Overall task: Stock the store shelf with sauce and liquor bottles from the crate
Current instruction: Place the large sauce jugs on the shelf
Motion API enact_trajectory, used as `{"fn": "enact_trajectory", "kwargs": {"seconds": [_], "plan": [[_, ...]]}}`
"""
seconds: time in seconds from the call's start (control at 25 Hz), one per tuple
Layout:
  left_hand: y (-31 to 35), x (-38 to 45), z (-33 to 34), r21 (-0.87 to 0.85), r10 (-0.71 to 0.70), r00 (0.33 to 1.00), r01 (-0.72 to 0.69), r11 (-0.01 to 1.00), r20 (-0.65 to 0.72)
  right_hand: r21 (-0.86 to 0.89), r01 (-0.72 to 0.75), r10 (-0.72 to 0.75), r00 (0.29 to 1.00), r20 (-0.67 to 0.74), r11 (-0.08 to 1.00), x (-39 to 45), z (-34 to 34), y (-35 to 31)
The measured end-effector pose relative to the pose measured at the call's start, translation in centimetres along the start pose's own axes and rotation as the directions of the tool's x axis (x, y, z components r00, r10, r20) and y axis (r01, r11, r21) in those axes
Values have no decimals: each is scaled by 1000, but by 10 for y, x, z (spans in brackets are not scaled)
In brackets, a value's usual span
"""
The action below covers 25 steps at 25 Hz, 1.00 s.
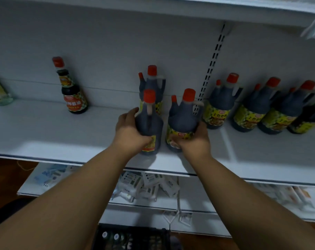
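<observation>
Fingers of left hand [130,131] curled round left jug [149,123], thumb across its yellow label; fingers of right hand [193,139] wrapped round base of right jug [183,120]. Both jugs dark, red-capped, upright on white shelf [63,134], near its front edge, just beside each other. Third jug [153,83] right behind left jug, by back wall. Small bottle [73,91] well left of left jug, at the back. Row of jugs [257,107] right of right jug. Black crate [133,237] below shelf, on floor, bottle tops showing inside. White packets [144,186] on lower shelf under the held jugs.
</observation>
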State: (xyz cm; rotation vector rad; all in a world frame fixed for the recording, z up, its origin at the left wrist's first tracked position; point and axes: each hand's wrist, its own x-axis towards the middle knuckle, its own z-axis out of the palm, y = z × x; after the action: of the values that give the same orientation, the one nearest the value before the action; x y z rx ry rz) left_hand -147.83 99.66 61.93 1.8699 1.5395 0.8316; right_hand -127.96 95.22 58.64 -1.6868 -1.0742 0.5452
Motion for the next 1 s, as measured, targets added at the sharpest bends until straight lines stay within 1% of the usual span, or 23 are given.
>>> {"fn": "enact_trajectory", "kwargs": {"seconds": [0.04, 0.12, 0.16, 0.24, 0.32, 0.4, 0.48, 0.6, 0.72, 0.84, 1.0], "plan": [[-3, 4, 2, -31, 18, 999, -17, 999, 40, -12, -13, 14, 999, 34, 1000, 10, 0, -1], [-6, 7, 11, -195, 22, 998, -10, 981, 58, -91, -25, 30, 998, 49, 996, 33, 3, 0], [-6, 7, 17, -265, 27, 999, -15, 964, 43, -115, -6, 9, 1000, 30, 993, 43, 4, 0], [-7, 8, 32, -308, 20, 997, -44, 950, -78, -104, 21, -22, 1000, -8, 994, 61, 7, 2], [-5, 10, 45, -285, -15, 985, -36, 958, -174, -101, 3, -4, 1000, -17, 995, 74, 8, 3], [2, 11, 51, -198, -34, 964, -19, 980, -265, -109, 11, -11, 1000, -6, 994, 84, 10, 4], [9, 14, 57, -137, -45, 945, 1, 991, -323, -129, 17, -22, 999, -36, 991, 89, 14, 9], [8, 15, 62, -102, -43, 937, 8, 995, -348, -152, -4, -9, 996, -85, 988, 89, 21, 19], [4, 18, 64, -92, -29, 931, -5, 996, -365, -192, -13, -5, 995, -97, 981, 94, 26, 19], [4, 16, 65, -82, -29, 931, -1, 997, -365, -230, -84, 53, 989, -136, 970, 103, 30, 18], [2, 18, 65, -96, -33, 931, -2, 995, -364, -212, -86, 53, 986, -158, 974, 104, 34, 19]]}}
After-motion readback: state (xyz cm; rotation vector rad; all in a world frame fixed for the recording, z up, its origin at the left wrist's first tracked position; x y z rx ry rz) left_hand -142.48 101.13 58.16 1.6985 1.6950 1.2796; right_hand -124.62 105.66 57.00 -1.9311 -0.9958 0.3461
